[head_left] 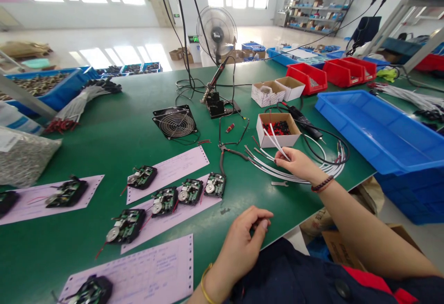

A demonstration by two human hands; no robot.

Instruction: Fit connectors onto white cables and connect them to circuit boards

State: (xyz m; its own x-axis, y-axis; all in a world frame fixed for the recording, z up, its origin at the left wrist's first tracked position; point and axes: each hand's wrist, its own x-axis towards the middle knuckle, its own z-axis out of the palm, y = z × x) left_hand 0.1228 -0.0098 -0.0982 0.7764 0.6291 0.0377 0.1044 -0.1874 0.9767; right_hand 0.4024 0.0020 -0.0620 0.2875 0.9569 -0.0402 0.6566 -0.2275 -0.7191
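My right hand [296, 163] is closed in a pinch on a thin white wire [275, 139], lifting it from a bundle of white wires [294, 174] lying on the green table [114, 133]. The wire's far end reaches up over a small cardboard box of red parts [279, 129]. My left hand [243, 241] rests at the table's near edge with its fingers curled together, and whether it holds anything is hidden. Several small black circuit assemblies [190, 190] lie on pink paper sheets [169, 170] to the left.
A soldering iron on its stand [217, 98], a square black fan [175, 122] and a desk fan [217, 31] stand mid-table. A large blue bin [378, 128] sits right, red bins [308, 77] and two small boxes [275, 92] behind. A small wrench [279, 183] lies near the wires.
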